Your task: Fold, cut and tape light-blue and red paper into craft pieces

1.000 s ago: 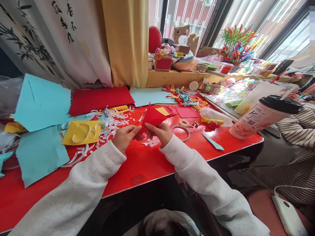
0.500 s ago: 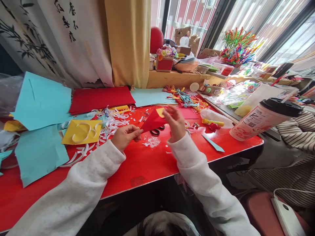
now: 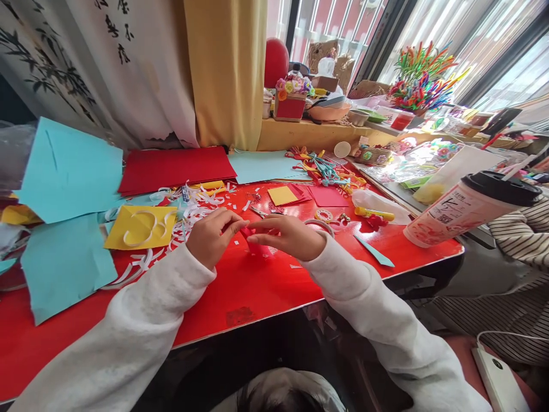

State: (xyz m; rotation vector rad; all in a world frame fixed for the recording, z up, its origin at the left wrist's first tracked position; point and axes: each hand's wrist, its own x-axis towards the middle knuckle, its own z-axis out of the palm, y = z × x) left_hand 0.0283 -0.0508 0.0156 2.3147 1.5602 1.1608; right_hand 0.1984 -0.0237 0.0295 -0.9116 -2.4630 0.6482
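Both hands meet above the red table (image 3: 214,309), over a small piece of red paper (image 3: 256,243). My left hand (image 3: 217,236) is closed, pinching the paper's upper edge between thumb and fingers. From the other side, my right hand (image 3: 289,236) grips the same paper near its top, its fingers partly hiding it. Behind the hands lie scissors (image 3: 259,212), mostly covered by the right hand. A yellow square (image 3: 282,195) rests on red paper just beyond them.
Blue sheets (image 3: 68,171) and a yellow sheet (image 3: 141,228) lie left among white paper strips. A red stack (image 3: 175,170) is at the back. A large cup (image 3: 467,209) stands right, near a glue stick (image 3: 374,214). Another person's striped sleeve (image 3: 517,237) shows at far right.
My right hand has come down and left to the red paper beside my left hand. The red paper now hangs lower between the hands, and the yellow square is fully uncovered.
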